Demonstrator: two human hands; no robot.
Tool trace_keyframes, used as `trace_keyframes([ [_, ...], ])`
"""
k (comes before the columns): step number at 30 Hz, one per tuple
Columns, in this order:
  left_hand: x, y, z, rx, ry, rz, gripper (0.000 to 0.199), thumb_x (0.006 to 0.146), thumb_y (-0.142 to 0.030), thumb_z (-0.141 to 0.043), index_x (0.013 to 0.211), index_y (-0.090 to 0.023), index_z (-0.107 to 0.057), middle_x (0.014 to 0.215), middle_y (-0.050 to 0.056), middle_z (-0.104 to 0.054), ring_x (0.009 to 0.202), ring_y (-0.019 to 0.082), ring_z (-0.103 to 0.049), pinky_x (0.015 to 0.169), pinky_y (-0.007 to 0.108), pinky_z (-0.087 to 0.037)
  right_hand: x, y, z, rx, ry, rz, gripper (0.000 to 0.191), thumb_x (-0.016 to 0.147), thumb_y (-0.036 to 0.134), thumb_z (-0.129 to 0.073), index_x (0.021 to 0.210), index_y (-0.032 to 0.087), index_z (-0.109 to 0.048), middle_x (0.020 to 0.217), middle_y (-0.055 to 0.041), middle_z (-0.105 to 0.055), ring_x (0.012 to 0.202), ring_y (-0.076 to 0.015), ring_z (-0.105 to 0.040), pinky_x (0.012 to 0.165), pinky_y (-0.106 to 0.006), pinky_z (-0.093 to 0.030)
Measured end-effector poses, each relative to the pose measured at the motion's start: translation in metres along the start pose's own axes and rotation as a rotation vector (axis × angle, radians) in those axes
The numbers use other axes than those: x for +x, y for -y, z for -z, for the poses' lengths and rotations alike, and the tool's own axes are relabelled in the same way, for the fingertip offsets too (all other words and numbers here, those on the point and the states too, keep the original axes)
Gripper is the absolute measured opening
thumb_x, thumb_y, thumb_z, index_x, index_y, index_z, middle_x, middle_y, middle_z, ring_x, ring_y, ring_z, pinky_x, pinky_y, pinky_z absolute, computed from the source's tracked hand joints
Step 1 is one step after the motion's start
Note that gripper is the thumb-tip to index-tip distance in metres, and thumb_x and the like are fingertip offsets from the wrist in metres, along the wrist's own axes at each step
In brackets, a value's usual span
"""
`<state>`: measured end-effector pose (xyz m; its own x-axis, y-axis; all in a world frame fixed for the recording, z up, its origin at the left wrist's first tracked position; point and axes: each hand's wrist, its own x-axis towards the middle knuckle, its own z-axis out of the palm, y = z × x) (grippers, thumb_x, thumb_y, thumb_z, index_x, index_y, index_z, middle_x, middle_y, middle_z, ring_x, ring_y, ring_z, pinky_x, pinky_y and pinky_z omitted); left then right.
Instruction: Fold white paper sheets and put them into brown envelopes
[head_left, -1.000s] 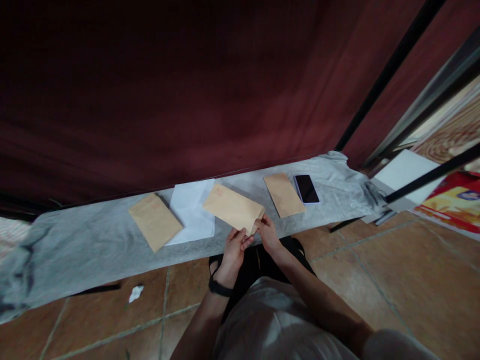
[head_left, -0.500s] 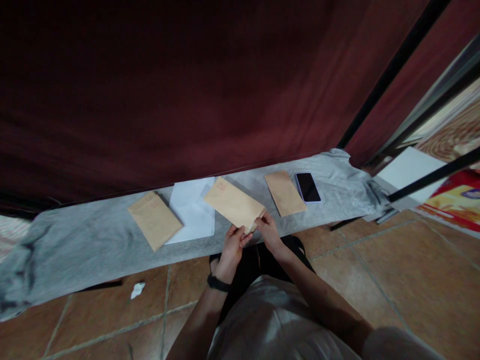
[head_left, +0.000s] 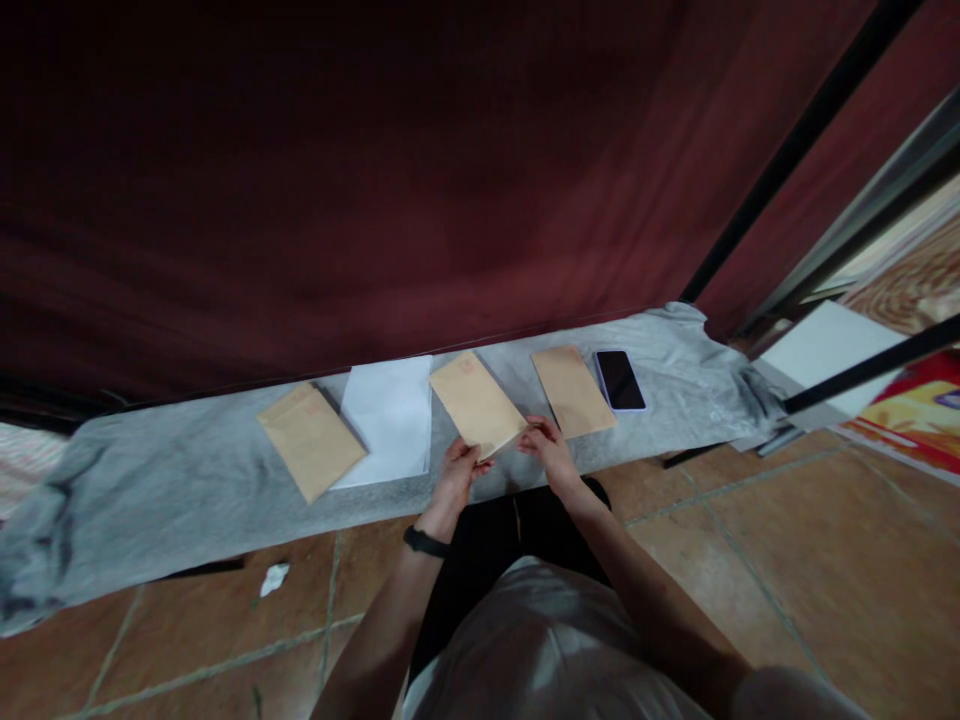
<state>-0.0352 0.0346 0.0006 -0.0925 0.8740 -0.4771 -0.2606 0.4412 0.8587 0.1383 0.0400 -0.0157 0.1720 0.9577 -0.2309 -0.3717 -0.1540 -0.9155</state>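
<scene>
A tan paper envelope (head_left: 478, 402) with faint red print at its far end lies slanted between my hands. My left hand (head_left: 459, 472) grips its near left corner. At its near right corner, my right hand (head_left: 544, 445) has its fingers at the edge; whether they pinch the paper is too small to tell. Another tan envelope (head_left: 311, 442) rests at the left, partly over white paper sheets (head_left: 388, 418). To the right of my hands lies a third tan envelope (head_left: 573, 390), with a dark-screened phone (head_left: 621, 380) beside it.
A grey cloth (head_left: 187, 480) covers the long narrow bench. Behind it hangs a dark red curtain (head_left: 420, 200). A black metal bar (head_left: 795, 150) slants down at the right, near a white box (head_left: 832, 345). White scrap (head_left: 274, 579) lies on the tiled floor.
The held envelope has turned and now points more steeply away from me. My hands have moved apart, the left one leftward and the right one slightly rightward.
</scene>
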Motion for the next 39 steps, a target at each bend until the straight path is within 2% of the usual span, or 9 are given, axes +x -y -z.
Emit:
trace_keyframes([
  [3, 0.012, -0.003, 0.0, 0.134, -0.021, -0.021, 0.011, 0.085, -0.013, -0.065, 0.094, -0.016, -0.059, 0.072, -0.001, -0.068, 0.048, 0.007, -0.061, 0.047, 0.017, -0.046, 0.014, -0.005, 0.012, -0.321, -0.025, 0.229, 0.028, 0.084, 0.039, -0.06, 0.106, 0.022, -0.062, 0.089, -0.0033, -0.07, 0.082, -0.0207, -0.068, 0.08, -0.039, -0.06],
  [6, 0.021, -0.003, -0.001, 0.275, -0.027, -0.045, 0.011, 0.086, -0.011, -0.059, 0.096, -0.016, -0.059, 0.066, -0.004, -0.063, 0.045, 0.007, -0.057, 0.044, 0.016, -0.042, 0.021, -0.007, 0.021, -0.712, 0.064, 0.483, 0.028, 0.092, 0.028, -0.048, 0.114, 0.02, -0.065, 0.111, -0.0104, -0.07, 0.105, -0.0238, -0.067, 0.098, -0.042, -0.054],
  [12, 0.029, -0.01, 0.001, 0.545, -0.035, -0.066, 0.014, 0.087, -0.009, -0.052, 0.097, -0.016, -0.059, 0.058, -0.005, -0.058, 0.042, 0.009, -0.053, 0.045, 0.019, -0.04, 0.018, -0.006, 0.026, -1.017, 0.353, 0.689, 0.036, 0.099, 0.021, -0.045, 0.128, 0.024, -0.064, 0.136, -0.0074, -0.064, 0.13, -0.0224, -0.057, 0.115, -0.043, -0.043],
  [15, 0.023, -0.016, 0.007, 0.651, -0.079, -0.092, 0.016, 0.088, -0.014, -0.056, 0.103, -0.016, -0.06, 0.066, 0.0, -0.063, 0.054, 0.015, -0.063, 0.054, 0.025, -0.048, 0.016, -0.008, 0.026, -1.197, 0.474, 0.789, 0.038, 0.1, 0.02, -0.045, 0.134, 0.025, -0.061, 0.143, -0.0073, -0.061, 0.134, -0.023, -0.054, 0.118, -0.047, -0.038],
  [17, 0.019, -0.018, 0.008, 0.81, -0.181, -0.21, 0.022, 0.089, -0.018, -0.057, 0.111, -0.016, -0.061, 0.08, 0.006, -0.069, 0.076, 0.022, -0.07, 0.069, 0.031, -0.054, 0.015, -0.009, 0.026, -1.261, 0.488, 0.816, 0.038, 0.1, 0.022, -0.047, 0.136, 0.025, -0.059, 0.144, -0.0076, -0.059, 0.134, -0.0232, -0.054, 0.118, -0.048, -0.037],
  [20, 0.024, -0.016, 0.002, 1.169, -0.272, -0.572, 0.031, 0.095, -0.023, -0.049, 0.124, -0.016, -0.059, 0.112, 0.014, -0.069, 0.112, 0.028, -0.066, 0.095, 0.04, -0.052, 0.015, -0.012, 0.027, -1.296, 0.481, 0.823, 0.038, 0.1, 0.025, -0.049, 0.137, 0.025, -0.059, 0.145, -0.0077, -0.059, 0.135, -0.0231, -0.053, 0.118, -0.048, -0.037],
  [24, 0.06, -0.011, -0.019, 1.331, -0.093, -0.913, 0.047, 0.101, -0.031, -0.04, 0.145, -0.015, -0.046, 0.155, 0.015, -0.046, 0.147, 0.028, -0.037, 0.121, 0.048, -0.031, 0.014, -0.012, 0.025, -1.294, 0.461, 0.816, 0.04, 0.098, 0.024, -0.05, 0.137, 0.023, -0.059, 0.144, -0.009, -0.06, 0.135, -0.0237, -0.053, 0.118, -0.048, -0.036],
  [32, 0.146, -0.034, -0.034, 1.316, 0.087, -0.818, 0.057, 0.1, -0.041, -0.042, 0.15, -0.015, -0.044, 0.161, 0.015, -0.038, 0.153, 0.029, -0.026, 0.125, 0.05, -0.016, 0.012, -0.007, 0.023, -1.244, 0.472, 0.793, 0.041, 0.097, 0.024, -0.051, 0.137, 0.028, -0.058, 0.143, -0.0073, -0.06, 0.135, -0.0259, -0.053, 0.117, -0.05, -0.037],
  [39, 0.155, -0.033, -0.028, 1.308, 0.217, -0.868, 0.056, 0.1, -0.041, -0.04, 0.152, -0.019, -0.042, 0.162, 0.01, -0.037, 0.153, 0.024, -0.025, 0.127, 0.045, -0.01, 0.011, -0.006, 0.022, -1.232, 0.485, 0.772, 0.039, 0.097, 0.025, -0.05, 0.135, 0.028, -0.06, 0.142, -0.0072, -0.061, 0.136, -0.0257, -0.052, 0.118, -0.049, -0.035],
])
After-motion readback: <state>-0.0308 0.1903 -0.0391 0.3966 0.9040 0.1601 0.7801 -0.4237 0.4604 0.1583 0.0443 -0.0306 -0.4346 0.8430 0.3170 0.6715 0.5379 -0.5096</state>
